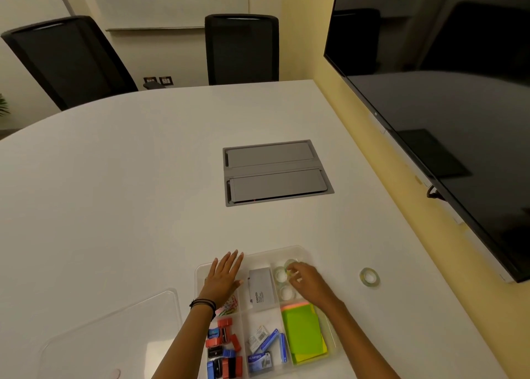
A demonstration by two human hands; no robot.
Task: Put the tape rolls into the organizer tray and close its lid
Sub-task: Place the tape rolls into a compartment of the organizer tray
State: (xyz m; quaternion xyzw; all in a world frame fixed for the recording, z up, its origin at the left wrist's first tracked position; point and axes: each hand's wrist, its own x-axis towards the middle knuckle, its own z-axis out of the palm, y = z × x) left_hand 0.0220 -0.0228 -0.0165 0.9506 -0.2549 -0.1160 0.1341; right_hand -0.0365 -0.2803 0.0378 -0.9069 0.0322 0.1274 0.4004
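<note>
A clear plastic organizer tray (292, 251) sits at the table's near edge, divided into compartments. My right hand (308, 281) hovers over its far right compartment, fingers closed on a clear tape roll (290, 263). Two more tape rolls (280, 275) lie in that compartment. Another tape roll (369, 277) lies on the table to the right of the tray. My left hand (225, 275) rests flat, fingers spread, over the tray's far left corner. The clear lid (114, 330) lies flat on the table to the left.
The tray also holds a grey stapler (260, 288), green sticky notes (304, 332), staple boxes (265, 347), and red, black and blue sharpeners (223, 347). A grey cable hatch (275, 172) sits mid-table. Two black chairs stand beyond; a large dark screen (447, 97) hangs at right.
</note>
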